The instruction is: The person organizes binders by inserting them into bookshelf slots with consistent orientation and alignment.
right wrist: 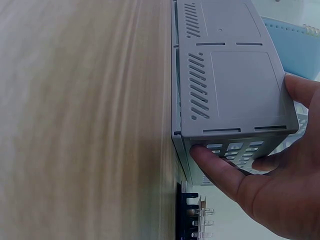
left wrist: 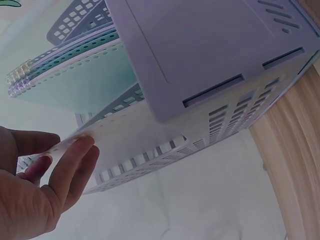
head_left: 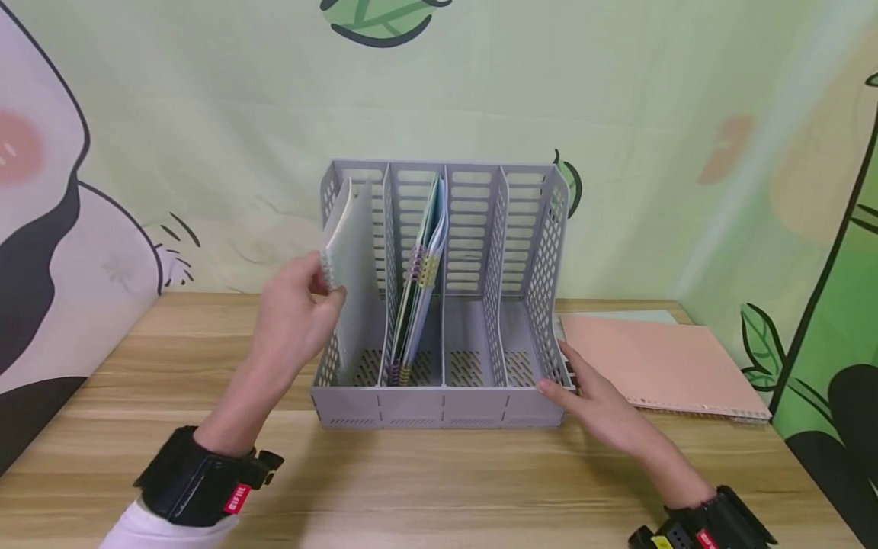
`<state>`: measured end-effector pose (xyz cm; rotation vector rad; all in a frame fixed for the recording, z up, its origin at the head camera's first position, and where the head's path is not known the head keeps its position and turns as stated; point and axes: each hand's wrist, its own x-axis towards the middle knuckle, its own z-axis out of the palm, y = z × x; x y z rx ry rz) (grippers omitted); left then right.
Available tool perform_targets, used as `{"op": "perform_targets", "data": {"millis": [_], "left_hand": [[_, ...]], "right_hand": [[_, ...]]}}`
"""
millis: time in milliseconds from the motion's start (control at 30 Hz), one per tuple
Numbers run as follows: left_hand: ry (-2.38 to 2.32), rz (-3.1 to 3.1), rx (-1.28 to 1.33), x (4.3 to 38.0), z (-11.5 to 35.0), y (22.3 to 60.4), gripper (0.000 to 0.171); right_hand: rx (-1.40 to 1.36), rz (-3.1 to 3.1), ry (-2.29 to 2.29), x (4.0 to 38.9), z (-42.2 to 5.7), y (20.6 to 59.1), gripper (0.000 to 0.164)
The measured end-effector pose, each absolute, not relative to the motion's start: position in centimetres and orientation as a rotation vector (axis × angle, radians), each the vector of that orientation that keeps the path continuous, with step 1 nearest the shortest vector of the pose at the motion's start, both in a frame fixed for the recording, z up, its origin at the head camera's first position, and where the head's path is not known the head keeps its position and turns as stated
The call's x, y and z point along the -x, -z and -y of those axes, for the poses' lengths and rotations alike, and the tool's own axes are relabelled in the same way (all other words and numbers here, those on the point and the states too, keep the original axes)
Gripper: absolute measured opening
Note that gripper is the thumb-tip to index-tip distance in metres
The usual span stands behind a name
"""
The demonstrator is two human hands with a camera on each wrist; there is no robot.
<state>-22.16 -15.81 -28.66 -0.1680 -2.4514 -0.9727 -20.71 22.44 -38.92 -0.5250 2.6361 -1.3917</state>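
In the head view, a lilac-grey file rack stands in the middle of the frame on a wood-grain table. At centre left, the left hand pinches the coil-bound edge of a whitish notebook between thumb and fingers. That notebook stands on end in the leftmost compartment, its bound edge towards the hand. A few thin notebooks lean together in the second compartment, their purple and yellow coils facing forward. Right of centre, the right hand rests at the rack's front corner — thumb on the front edge, fingers nearly straight against the side wall. A peach notebook lies flat at the right of the frame, partly over a pale one. A black strap circles the left wrist at lower left.

In the left wrist view, the left hand enters at lower left, its fingertips pinching the whitish notebook, which runs rightward into the rack. The teal-covered notebooks and their coils show at upper left.

In the right wrist view, the right hand comes in from the right edge, thumb and fingers spread around the rack's corner: thumb on the front panel's edge, fingertips touching the perforated side. A light blue cover shows at upper right — some black and clear rings appear at the bottom, right of centre.
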Motion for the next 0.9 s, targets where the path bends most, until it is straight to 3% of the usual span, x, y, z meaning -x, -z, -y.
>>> {"op": "perform_targets", "data": {"millis": [900], "left_hand": [[0.965,2.755,0.325,22.1,15.23,29.25,0.026]], "right_hand": [[0.528,-2.635,1.386,20.72,-22.44,38.88,0.078]]}}
